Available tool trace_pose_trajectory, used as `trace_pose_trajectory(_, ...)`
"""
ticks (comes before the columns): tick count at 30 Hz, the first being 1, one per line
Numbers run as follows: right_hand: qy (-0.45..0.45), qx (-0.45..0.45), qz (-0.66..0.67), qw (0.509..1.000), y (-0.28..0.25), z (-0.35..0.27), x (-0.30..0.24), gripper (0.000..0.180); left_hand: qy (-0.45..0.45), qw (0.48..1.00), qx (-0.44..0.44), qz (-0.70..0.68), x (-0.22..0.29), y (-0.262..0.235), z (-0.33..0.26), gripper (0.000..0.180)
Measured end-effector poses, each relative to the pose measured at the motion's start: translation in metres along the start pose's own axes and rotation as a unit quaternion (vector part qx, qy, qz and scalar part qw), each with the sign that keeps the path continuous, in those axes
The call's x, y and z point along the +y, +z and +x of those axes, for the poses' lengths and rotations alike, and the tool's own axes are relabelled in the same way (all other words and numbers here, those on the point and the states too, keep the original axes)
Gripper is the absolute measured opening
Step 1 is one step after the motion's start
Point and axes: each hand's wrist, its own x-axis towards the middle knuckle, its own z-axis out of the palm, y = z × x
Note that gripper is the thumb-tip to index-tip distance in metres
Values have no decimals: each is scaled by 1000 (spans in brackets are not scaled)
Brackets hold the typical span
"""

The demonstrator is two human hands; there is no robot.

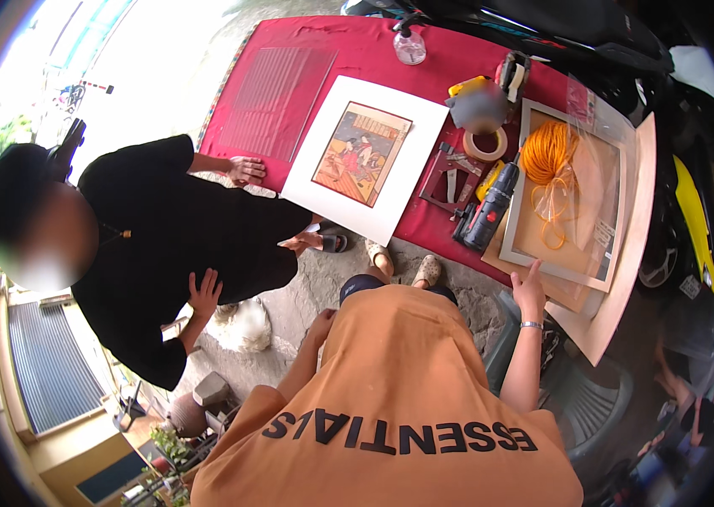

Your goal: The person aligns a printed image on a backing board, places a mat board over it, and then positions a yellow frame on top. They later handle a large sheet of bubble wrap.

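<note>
The right hand is reaching forward with its fingers spread, grasping nothing, and its fingertips are touching the near rail of the pale picture frame. The light contact suggests it is steadying or nudging the frame rather than lifting it. The frame is lying flat just beyond that hand on a larger backing board, which is overhanging the end of the counter. That is probably why a hand is staying close to it.

Inside the frame, further out from the fingers, a coil of orange cord is sitting in a clear plastic bag, as if parked there to keep it off the work area. Just left of the right hand a black cordless drill is lying on its side, with a roll of tape beyond it.

The left hand is hanging low by the orange shirt, well apart from the counter. Whether it is clenched or loose I cannot tell.

Further left, a white-matted print is lying face up on the red cloth. Another person in black is resting a hand on the counter's edge beside it.
</note>
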Motion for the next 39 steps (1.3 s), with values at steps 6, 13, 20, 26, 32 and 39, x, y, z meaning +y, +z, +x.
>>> trace_pose_trajectory(6,-14,-19,-4,1000,11,4,8,92,50,997,29,-57,38,-10,3,43)
trace_pose_trajectory(13,-6,-17,-45,999,7,-8,-2,85,11,999,19,-35,22,-9,0,45)
trace_pose_trajectory(20,-165,-9,-16,986,15,-61,-35,65,69,981,181,30,-8,-17,20,41)
trace_pose_trajectory(26,-199,-93,81,972,27,-131,-136,65,447,851,253,110,156,-73,91,49)
trace_pose_trajectory(32,-309,-139,128,932,41,-189,-230,64,476,834,171,219,257,-90,145,62)
trace_pose_trajectory(39,-258,-134,110,951,39,-219,-220,61,432,850,157,257,267,-69,185,70)
